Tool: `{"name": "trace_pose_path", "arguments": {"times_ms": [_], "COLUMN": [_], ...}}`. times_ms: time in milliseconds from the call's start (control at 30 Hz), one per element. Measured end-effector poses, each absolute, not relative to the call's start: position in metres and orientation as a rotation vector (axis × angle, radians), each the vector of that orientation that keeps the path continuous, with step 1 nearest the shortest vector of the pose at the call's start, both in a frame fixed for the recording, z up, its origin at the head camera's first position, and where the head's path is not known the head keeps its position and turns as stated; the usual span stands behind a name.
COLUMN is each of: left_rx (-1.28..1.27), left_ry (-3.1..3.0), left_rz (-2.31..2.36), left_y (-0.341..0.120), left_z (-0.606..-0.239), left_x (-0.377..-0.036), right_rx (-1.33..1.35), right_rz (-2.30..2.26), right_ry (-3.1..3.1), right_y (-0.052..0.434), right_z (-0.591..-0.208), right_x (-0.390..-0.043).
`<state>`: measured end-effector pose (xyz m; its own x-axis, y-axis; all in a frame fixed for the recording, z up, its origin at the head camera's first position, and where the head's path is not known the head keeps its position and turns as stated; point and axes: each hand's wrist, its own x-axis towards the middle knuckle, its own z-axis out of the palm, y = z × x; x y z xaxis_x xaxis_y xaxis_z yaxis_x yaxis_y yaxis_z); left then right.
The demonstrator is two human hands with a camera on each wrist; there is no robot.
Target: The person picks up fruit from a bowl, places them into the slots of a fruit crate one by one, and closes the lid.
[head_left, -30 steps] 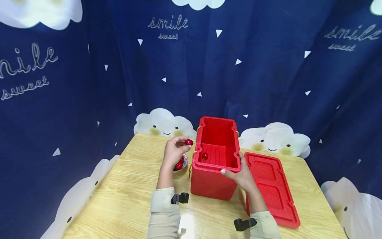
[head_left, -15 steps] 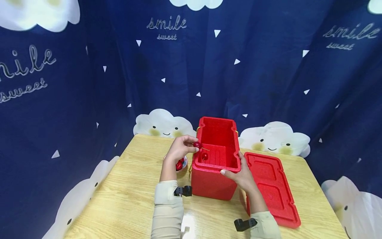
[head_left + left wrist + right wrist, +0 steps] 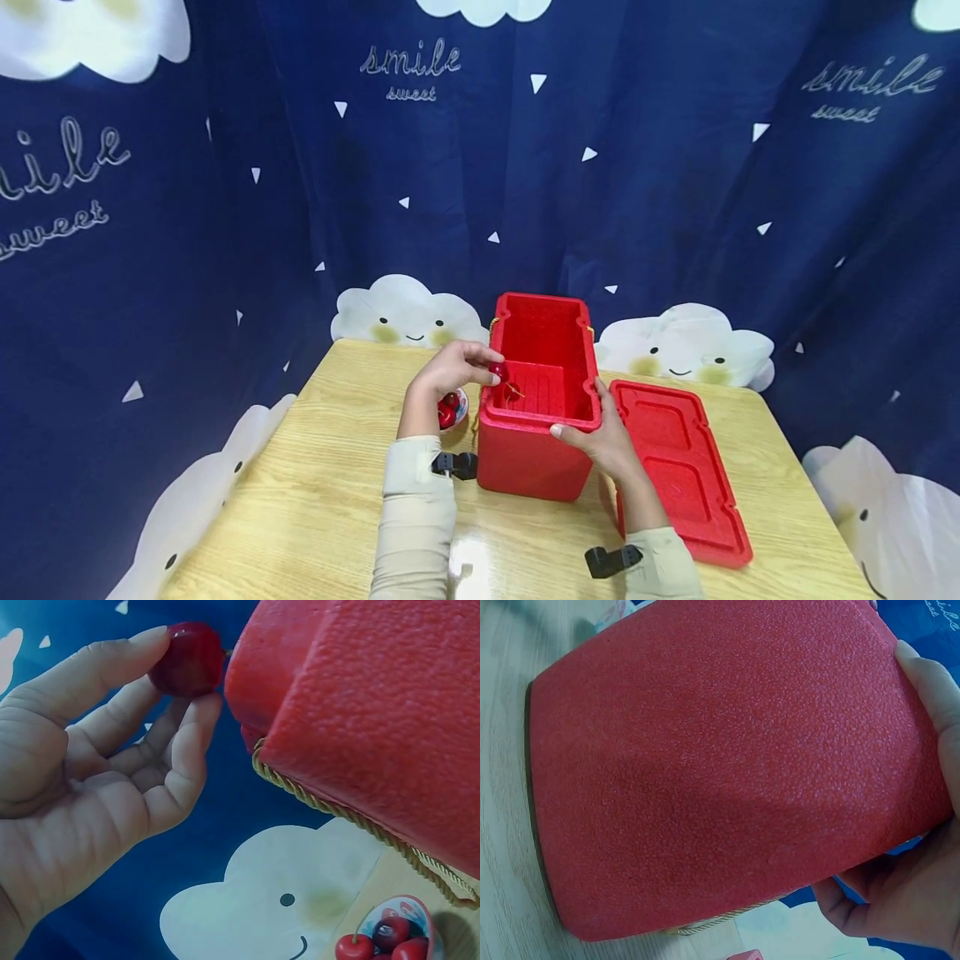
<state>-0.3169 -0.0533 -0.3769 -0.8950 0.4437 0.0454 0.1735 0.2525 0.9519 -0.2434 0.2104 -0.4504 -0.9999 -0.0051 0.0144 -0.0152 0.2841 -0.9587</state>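
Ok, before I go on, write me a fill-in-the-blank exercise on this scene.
The left hand pinches one ____.
The right hand holds a box coloured ____.
In the head view, the lid lies to the box's ____.
Outside the box, more cherries lie in a ____.

Missing words: cherry, red, right, bowl.

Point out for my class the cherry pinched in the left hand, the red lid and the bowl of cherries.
Cherry (image 3: 191,661): left wrist view, middle of its skin.
Red lid (image 3: 678,490): head view, its nearer recessed panel.
Bowl (image 3: 409,907): left wrist view, its patterned inner wall.
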Motion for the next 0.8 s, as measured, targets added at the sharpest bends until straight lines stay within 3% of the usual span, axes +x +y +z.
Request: {"name": "trace_pose_path", "arguments": {"times_ms": [800], "left_rx": [0.594], "left_ry": [2.209], "left_rz": [1.418], "left_y": [-0.040], "left_z": [-0.361], "left_x": [-0.351], "right_rx": [0.021], "right_rz": [1.858], "right_ry": [-2.506], "right_y": [0.209], "right_z": [-0.452], "right_x": [-0.245]}}
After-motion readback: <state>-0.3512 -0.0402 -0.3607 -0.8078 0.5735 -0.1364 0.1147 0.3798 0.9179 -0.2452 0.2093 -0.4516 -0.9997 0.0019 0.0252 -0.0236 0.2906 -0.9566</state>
